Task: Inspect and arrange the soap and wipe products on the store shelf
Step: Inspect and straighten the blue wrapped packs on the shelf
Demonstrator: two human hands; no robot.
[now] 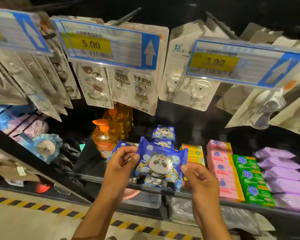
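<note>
I hold a blue wipe pack with a panda picture (160,161) in front of the shelf, face towards me. My left hand (121,161) pinches its left edge and my right hand (197,177) pinches its lower right corner. More of the same blue panda packs (163,133) stand in a row behind it on the black shelf (87,163), and another (161,183) lies just below the held one. To the right sit yellow soap boxes (192,151), pink soap bars (222,163), green soap bars (249,177) and purple wipe packs (280,172).
An orange pump bottle (104,141) stands left of the panda packs, more orange bottles behind it. Carded hooks (185,84) and price tags (111,47) hang above on pegs. A yellow-black striped line (42,206) marks the floor below.
</note>
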